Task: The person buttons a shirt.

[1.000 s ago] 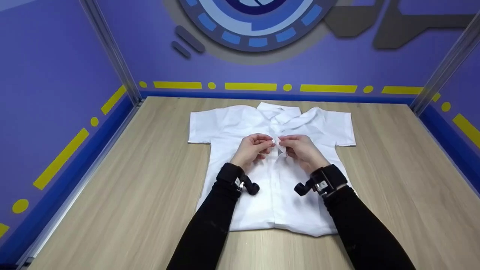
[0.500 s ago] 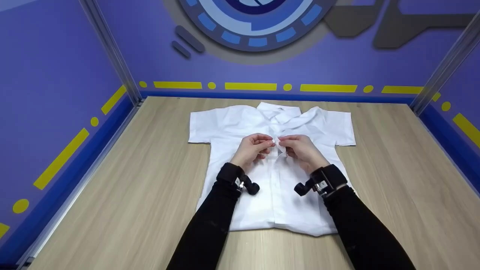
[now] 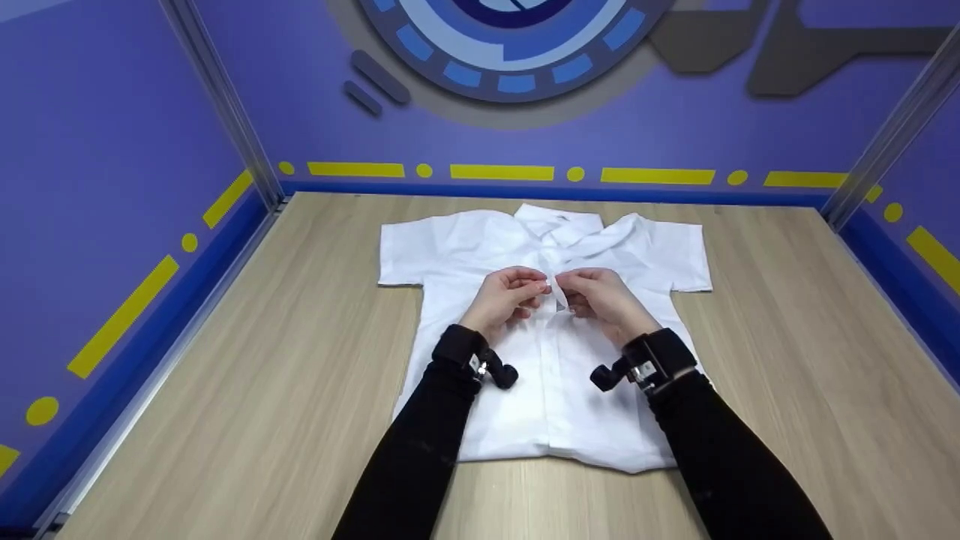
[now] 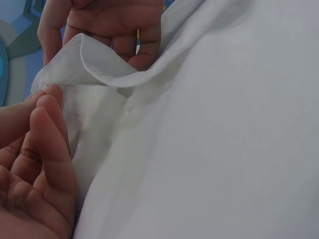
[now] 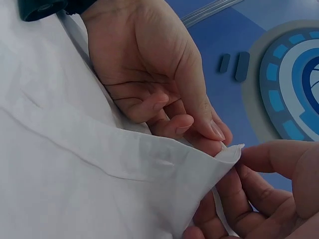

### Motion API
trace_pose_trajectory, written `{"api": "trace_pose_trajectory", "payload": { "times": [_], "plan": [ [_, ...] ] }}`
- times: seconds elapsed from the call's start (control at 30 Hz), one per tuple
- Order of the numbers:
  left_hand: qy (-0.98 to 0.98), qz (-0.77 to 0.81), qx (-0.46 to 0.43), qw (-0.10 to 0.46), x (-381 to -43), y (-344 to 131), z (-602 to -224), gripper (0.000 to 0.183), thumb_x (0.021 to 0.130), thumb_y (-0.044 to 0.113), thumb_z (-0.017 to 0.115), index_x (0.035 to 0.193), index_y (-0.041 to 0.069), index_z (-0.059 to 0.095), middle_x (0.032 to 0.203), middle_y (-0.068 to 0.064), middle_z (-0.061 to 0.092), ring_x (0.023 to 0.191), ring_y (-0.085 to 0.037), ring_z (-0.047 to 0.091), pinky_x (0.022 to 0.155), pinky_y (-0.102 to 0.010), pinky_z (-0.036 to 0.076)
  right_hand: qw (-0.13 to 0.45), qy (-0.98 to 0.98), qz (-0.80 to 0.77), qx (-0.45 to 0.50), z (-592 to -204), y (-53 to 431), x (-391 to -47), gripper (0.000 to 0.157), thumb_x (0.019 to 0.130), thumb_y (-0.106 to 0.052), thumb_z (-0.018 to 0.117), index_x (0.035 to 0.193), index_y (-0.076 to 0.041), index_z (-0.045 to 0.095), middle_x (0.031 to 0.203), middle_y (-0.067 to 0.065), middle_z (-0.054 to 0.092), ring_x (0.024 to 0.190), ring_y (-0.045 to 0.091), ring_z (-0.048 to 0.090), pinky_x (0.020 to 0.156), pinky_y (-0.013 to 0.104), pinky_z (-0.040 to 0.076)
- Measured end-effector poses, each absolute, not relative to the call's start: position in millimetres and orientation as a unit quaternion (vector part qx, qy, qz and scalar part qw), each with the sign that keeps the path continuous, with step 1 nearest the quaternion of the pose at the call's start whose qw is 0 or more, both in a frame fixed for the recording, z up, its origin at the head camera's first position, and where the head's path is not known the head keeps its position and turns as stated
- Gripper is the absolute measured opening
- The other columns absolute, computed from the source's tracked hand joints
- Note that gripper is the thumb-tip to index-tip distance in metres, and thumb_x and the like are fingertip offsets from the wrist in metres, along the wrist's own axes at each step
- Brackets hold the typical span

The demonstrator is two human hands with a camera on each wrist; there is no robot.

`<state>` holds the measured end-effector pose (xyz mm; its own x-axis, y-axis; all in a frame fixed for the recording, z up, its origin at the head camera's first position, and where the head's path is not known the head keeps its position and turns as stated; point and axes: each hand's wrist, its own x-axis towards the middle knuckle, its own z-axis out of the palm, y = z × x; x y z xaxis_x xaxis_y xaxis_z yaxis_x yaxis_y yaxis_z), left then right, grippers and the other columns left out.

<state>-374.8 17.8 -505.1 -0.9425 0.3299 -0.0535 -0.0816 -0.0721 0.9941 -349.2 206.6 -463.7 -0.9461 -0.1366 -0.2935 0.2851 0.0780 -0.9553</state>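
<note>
A white short-sleeved shirt [image 3: 495, 420] lies front up on the table, its collar [image 3: 559, 220] at the far end. Around the upper part of its front placket [image 3: 552, 390], both hands come close together. My left hand [image 3: 504, 300] pinches fabric at the front opening between thumb and fingers. My right hand [image 3: 606, 301] pinches the facing edge, holding a fold of cloth [image 5: 199, 162] raised off the shirt. In the right wrist view, the fingertips of both hands nearly meet at the tip of this fold. Whether a button sits between the fingers is hidden.
The wood-grain table [image 3: 322, 360] extends to both sides of the shirt. Blue panels [image 3: 112, 135] with yellow markings enclose it at the back, left and right, joined by metal corner posts [image 3: 221, 105]. Dark wrist cameras [image 3: 504, 376] hang close over the shirt.
My right hand has shifted very slightly left, and the lifted fold between the hands stands a bit more upright. The left hand and the rest of the shirt look unmoved.
</note>
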Motion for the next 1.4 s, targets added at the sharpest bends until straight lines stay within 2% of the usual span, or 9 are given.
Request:
{"api": "trace_pose_trajectory", "payload": {
  "times": [0.17, 0.5, 0.7, 0.8, 0.93, 1.2, 1.4],
  "plan": [
    [0.666, 0.724, 0.098, 0.149, -374.1, 17.4, -504.3, 0.017, 0.090, 0.019, 0.069, 0.106, 0.011, 0.069, 0.095, -0.005, 0.073, 0.065, -0.010, 0.061, 0.047, -0.019, 0.047, 0.153, 0.714, -0.681, 0.040, -464.5, 208.4, -349.4, 0.027, 0.093, -0.021, 0.065, 0.112, -0.001, 0.064, 0.087, 0.003, 0.069, 0.074, 0.012, 0.062, 0.063, 0.022, 0.049],
    [0.690, 0.697, 0.129, 0.148, -370.7, 19.2, -499.7, 0.018, 0.089, 0.023, 0.071, 0.105, 0.014, 0.069, 0.090, -0.002, 0.072, 0.064, -0.011, 0.057, 0.047, -0.022, 0.043, 0.155, 0.733, -0.662, 0.020, -467.6, 212.3, -350.5, 0.021, 0.093, -0.020, 0.064, 0.103, -0.002, 0.063, 0.078, -0.002, 0.062, 0.066, 0.010, 0.057, 0.063, 0.024, 0.049],
    [0.697, 0.687, 0.140, 0.151, -369.1, 20.0, -496.1, 0.021, 0.089, 0.020, 0.071, 0.107, 0.010, 0.069, 0.084, -0.009, 0.066, 0.064, -0.014, 0.056, 0.048, -0.024, 0.042, 0.176, 0.734, -0.656, 0.004, -467.7, 213.0, -350.0, 0.016, 0.092, -0.019, 0.060, 0.093, -0.004, 0.058, 0.070, -0.001, 0.053, 0.060, 0.011, 0.048, 0.056, 0.024, 0.042],
    [0.707, 0.676, 0.144, 0.148, -368.3, 20.1, -495.9, 0.019, 0.089, 0.021, 0.071, 0.106, 0.012, 0.069, 0.082, -0.007, 0.065, 0.064, -0.013, 0.057, 0.048, -0.024, 0.042, 0.187, 0.732, -0.655, -0.003, -466.6, 212.9, -349.3, 0.014, 0.092, -0.018, 0.058, 0.090, -0.004, 0.056, 0.069, 0.001, 0.051, 0.059, 0.012, 0.046, 0.055, 0.025, 0.040],
    [0.717, 0.666, 0.148, 0.142, -369.8, 20.0, -499.9, 0.018, 0.087, 0.026, 0.073, 0.102, 0.016, 0.069, 0.083, -0.003, 0.067, 0.065, -0.011, 0.058, 0.048, -0.023, 0.043, 0.193, 0.735, -0.650, -0.007, -466.2, 211.7, -348.6, 0.013, 0.091, -0.017, 0.058, 0.087, -0.005, 0.055, 0.070, 0.002, 0.052, 0.060, 0.013, 0.047, 0.057, 0.025, 0.043],
    [0.689, 0.690, 0.155, 0.156, -370.0, 21.1, -500.3, 0.017, 0.089, 0.022, 0.071, 0.103, 0.014, 0.066, 0.083, -0.001, 0.067, 0.061, -0.011, 0.056, 0.046, -0.022, 0.039, 0.184, 0.738, -0.649, -0.011, -466.5, 213.7, -349.1, 0.016, 0.091, -0.019, 0.061, 0.085, -0.005, 0.057, 0.072, 0.003, 0.054, 0.059, 0.013, 0.049, 0.056, 0.025, 0.047],
    [0.637, 0.739, 0.089, 0.200, -369.1, 23.3, -500.0, 0.018, 0.085, 0.020, 0.075, 0.098, 0.009, 0.069, 0.082, -0.004, 0.071, 0.060, -0.010, 0.061, 0.047, -0.021, 0.049, 0.156, 0.754, -0.639, 0.008, -467.6, 213.9, -350.5, 0.012, 0.086, -0.017, 0.064, 0.083, -0.006, 0.061, 0.071, 0.001, 0.057, 0.058, 0.011, 0.052, 0.056, 0.024, 0.050]
  ]
}}
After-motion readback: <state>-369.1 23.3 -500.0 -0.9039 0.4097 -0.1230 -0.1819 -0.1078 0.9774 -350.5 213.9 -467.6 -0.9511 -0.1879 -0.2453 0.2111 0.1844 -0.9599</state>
